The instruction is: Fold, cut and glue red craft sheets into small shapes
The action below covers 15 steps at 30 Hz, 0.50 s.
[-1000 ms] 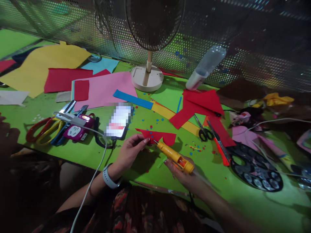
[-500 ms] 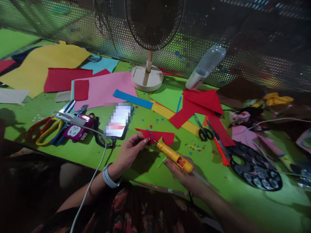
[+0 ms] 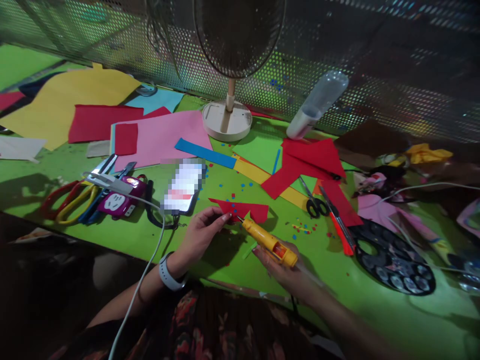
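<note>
Yellow plastic glue gun [image 3: 262, 238] sits clasped in the right grip [image 3: 283, 275], metal nozzle [image 3: 240, 218] just beside the left grip [image 3: 206, 231], whose nearly closed fingers pinch a flat, angular red piece [image 3: 258, 212].

We lose the top of the fan [image 3: 240, 40] at the upper edge.
We cannot read the pixelated phone [image 3: 183, 187]; our right hand [image 3: 282, 267] hides part of the yellow glue gun [image 3: 259, 237].

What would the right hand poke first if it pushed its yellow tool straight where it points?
Probably the red piece that the left hand holds: the yellow tool points there, though depth is unclear.
</note>
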### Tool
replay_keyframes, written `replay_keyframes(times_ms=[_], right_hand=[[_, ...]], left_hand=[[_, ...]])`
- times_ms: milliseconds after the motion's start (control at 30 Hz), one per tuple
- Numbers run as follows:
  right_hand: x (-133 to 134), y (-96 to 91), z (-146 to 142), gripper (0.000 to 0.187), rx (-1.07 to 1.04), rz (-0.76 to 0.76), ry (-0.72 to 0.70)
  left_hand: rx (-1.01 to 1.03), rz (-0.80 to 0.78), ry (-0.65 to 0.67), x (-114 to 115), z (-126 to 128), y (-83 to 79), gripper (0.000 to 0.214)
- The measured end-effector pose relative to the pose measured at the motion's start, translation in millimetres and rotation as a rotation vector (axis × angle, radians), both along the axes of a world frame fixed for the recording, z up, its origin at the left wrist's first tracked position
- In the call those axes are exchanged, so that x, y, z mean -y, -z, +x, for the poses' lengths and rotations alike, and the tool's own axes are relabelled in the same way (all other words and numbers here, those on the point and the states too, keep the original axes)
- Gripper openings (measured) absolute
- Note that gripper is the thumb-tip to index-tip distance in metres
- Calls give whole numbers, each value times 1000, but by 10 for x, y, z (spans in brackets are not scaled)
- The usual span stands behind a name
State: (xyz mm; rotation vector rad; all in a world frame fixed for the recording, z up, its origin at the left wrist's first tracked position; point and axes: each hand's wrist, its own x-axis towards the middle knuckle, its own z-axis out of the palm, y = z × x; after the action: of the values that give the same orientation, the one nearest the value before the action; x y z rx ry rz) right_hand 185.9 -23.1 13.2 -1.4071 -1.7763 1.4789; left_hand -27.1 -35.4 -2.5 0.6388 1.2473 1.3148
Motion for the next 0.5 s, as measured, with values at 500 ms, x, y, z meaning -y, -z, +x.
replay_keyframes(times_ms=[500], right_hand=[[-13,-96,105,24,97,162,-76]], left_hand=[[-115,131,-20,40,-6,-53,11]])
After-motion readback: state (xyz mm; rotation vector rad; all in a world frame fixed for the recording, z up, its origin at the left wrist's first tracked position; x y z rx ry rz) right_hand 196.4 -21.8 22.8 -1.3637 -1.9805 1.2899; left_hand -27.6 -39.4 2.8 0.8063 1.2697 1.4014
